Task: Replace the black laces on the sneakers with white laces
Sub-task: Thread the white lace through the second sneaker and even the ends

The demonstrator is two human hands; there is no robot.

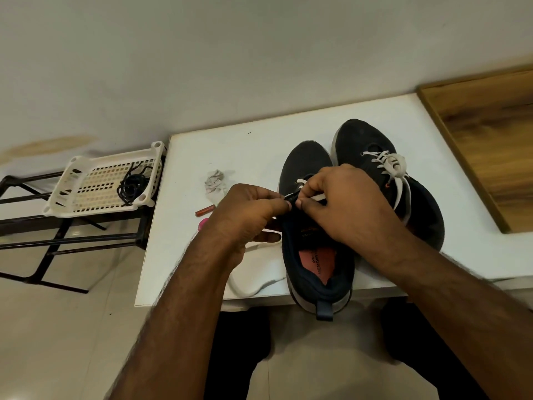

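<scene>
Left to right: white basket (95, 186) holding the removed black laces (131, 186); white worktop (184, 255) with a crumpled cloth (215, 183). Left hand (248, 215), fingers pinching the near sneaker's (314, 255) eyelet edge; right hand (343, 203) pinching the white lace (318, 196) there. Far sneaker (375, 168), just beside, already carries white lacing.

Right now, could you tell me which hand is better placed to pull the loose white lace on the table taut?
Left, probably: the left hand is directly above the loose white lace, whereas the right hand is across the near sneaker.
</scene>
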